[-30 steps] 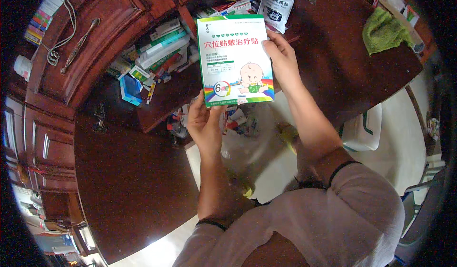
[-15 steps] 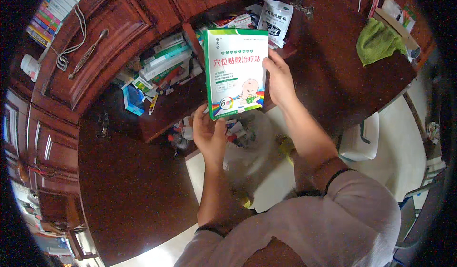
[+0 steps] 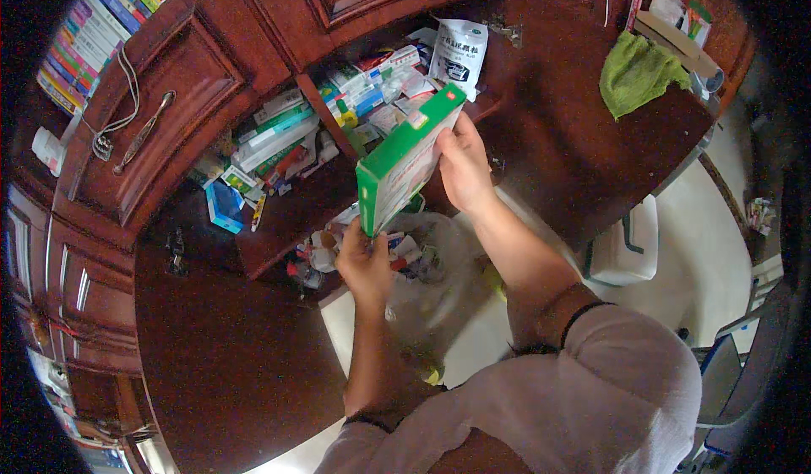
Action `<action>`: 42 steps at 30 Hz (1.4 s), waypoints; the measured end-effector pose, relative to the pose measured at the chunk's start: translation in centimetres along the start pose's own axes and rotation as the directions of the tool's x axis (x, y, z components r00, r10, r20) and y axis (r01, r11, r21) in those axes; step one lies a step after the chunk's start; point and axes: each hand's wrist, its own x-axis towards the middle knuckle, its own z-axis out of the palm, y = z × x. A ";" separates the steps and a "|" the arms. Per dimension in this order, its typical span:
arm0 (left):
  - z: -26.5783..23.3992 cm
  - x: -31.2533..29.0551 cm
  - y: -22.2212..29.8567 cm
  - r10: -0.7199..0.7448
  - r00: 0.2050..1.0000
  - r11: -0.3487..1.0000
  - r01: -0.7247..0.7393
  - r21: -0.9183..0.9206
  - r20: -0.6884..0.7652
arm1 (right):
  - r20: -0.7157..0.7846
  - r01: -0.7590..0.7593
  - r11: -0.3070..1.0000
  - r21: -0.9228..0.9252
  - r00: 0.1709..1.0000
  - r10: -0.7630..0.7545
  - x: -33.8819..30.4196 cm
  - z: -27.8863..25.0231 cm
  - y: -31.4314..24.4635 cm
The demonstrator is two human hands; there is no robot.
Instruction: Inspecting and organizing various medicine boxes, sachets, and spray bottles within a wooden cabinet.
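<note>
Between my two hands is a flat green and white carton point(image 3: 410, 143), tilted so that its green narrow side faces up. My left hand point(image 3: 365, 267) pinches its lower left corner. My right hand point(image 3: 465, 166) grips the right edge, thumb on the printed face. Beyond the carton lies an open drawer packed with medicine boxes point(image 3: 274, 140), split by a wooden divider point(image 3: 328, 117). A white pouch point(image 3: 459, 51) stands at the drawer's right end. Below my hands, a clear plastic bag point(image 3: 435, 284) holds several small packages, partly hidden by my left hand.
A blue box point(image 3: 224, 207) sits at the drawer's left end. On the dark red desk at right lies a green cloth point(image 3: 640, 75). A white case with a green handle point(image 3: 627, 242) stands on the floor. Books point(image 3: 106, 18) and a white bottle point(image 3: 49, 149) are at upper left.
The carton has turned from showing its printed front to showing its green side. My hands tilted with it. The view has shifted slightly, and more of the drawer's contents shows.
</note>
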 end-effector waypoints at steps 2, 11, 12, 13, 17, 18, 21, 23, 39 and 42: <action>0.1 0.1 -0.1 0.020 1.000 1.000 -0.020 -0.024 -0.018 | -0.005 0.045 0.999 -0.020 0.999 -0.046 -0.2 0.1 -0.2; 0.1 -0.1 0.9 0.026 1.000 1.000 -0.026 0.013 0.002 | -0.024 0.059 0.997 -0.051 0.998 -0.060 0.0 -0.1 -0.2; 0.2 -0.3 1.4 0.072 0.997 0.992 -0.071 0.104 -0.013 | -0.077 -0.011 0.996 0.085 0.997 0.018 0.4 -0.3 -0.2; 0.5 -0.4 2.2 0.118 0.993 0.975 -0.112 0.191 -0.019 | -0.124 -0.070 0.973 0.218 0.987 0.099 0.8 -0.7 -0.2; 2.0 -1.6 5.1 0.160 0.987 0.987 -0.160 0.016 0.000 | -0.077 -0.430 0.788 0.441 0.857 0.510 1.2 -2.1 0.7; 1.9 -1.9 5.2 0.148 0.989 0.989 -0.148 0.022 -0.002 | -0.045 -0.509 0.703 0.497 0.794 0.606 0.9 -2.0 1.0; 2.8 -2.1 6.0 0.217 0.965 0.938 -0.248 0.241 0.148 | 0.328 -0.690 0.482 0.540 0.700 0.634 0.3 -3.7 2.6; 3.1 -2.0 6.1 0.262 0.950 0.922 -0.298 0.248 0.168 | 0.307 -0.699 0.458 0.549 0.678 0.668 -0.5 -2.6 2.8; 3.7 -2.3 6.0 0.498 0.823 0.764 -0.566 0.311 0.274 | 0.516 -0.710 0.125 0.693 0.609 0.603 -2.0 0.1 1.8; 3.6 -2.1 6.2 0.508 0.812 0.746 -0.582 0.324 0.289 | 0.527 -0.707 0.100 0.700 0.607 0.595 -1.9 0.1 1.7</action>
